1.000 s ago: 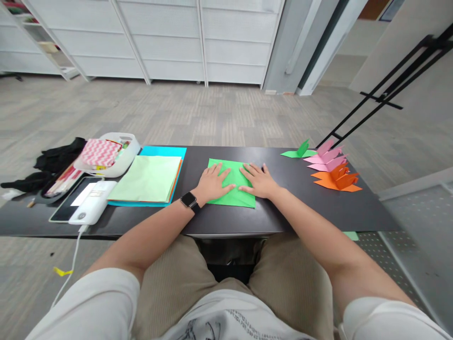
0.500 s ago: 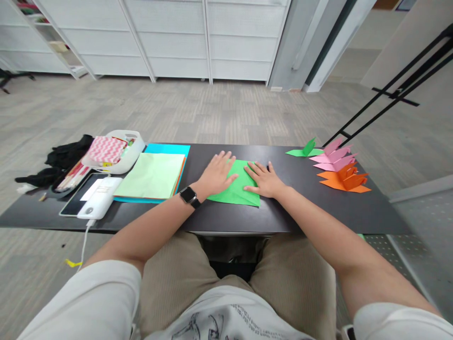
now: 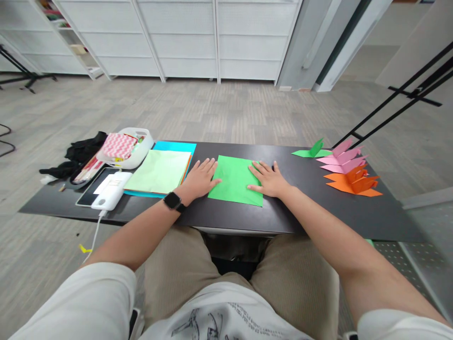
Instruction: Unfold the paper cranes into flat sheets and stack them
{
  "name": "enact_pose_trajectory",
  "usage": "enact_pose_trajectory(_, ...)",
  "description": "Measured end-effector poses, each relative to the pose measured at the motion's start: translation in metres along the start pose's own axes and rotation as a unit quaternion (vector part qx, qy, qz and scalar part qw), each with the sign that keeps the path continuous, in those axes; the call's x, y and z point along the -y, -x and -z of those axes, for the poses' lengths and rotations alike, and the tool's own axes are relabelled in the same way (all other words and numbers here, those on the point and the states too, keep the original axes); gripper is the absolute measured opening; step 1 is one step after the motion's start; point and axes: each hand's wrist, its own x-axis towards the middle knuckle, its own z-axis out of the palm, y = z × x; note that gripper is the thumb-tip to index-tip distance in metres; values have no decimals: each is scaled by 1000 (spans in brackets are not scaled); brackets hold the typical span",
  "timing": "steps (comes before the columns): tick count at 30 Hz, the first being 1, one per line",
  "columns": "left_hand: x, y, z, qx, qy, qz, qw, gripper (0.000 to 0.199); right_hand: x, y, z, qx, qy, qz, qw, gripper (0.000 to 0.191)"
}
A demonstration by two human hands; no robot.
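Observation:
A bright green square sheet of paper [image 3: 235, 182] lies flat on the dark table, in front of my body. My left hand [image 3: 200, 179] is spread at the sheet's left edge, its thumb tip touching the paper and its palm over the table. My right hand [image 3: 268, 179] rests with fingers spread on the sheet's right edge. Neither hand grips anything. Left of my left hand is a stack of paper [image 3: 159, 170], pale green on top, with orange and blue sheets showing beneath.
Folded paper figures in green [image 3: 314, 150], pink [image 3: 343, 158] and orange [image 3: 354, 181] stand at the table's right. A white basket [image 3: 139, 153], black cloth [image 3: 85, 147], a tablet and a white device [image 3: 111, 190] with a cable occupy the left side.
My left hand has slid left, off most of the green sheet, uncovering its left part. My right hand stays on the right edge. The view has shifted slightly.

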Motion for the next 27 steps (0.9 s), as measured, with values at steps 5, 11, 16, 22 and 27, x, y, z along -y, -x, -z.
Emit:
enact_pose_trajectory(5,8,17,16,2,67,-96,993,51,-3,-2,-4,-8,-10,12,1000,94)
enact_pose_trajectory(11,18,36,4,116,13,-129,985,56,-3,-3,-5,-15,-14,17,1000,96)
enact_pose_trajectory(16,23,26,14,140,-11,-107,984,68,-9,-3,0,17,-26,23,999,104)
enact_pose_trajectory(22,15,13,41,106,-61,-30,992,104,-18,-8,3,43,-35,39,998,116)
enact_pose_trajectory(27,-40,15,38,7,41,-152,987,67,-17,-11,6,45,-26,34,998,116)
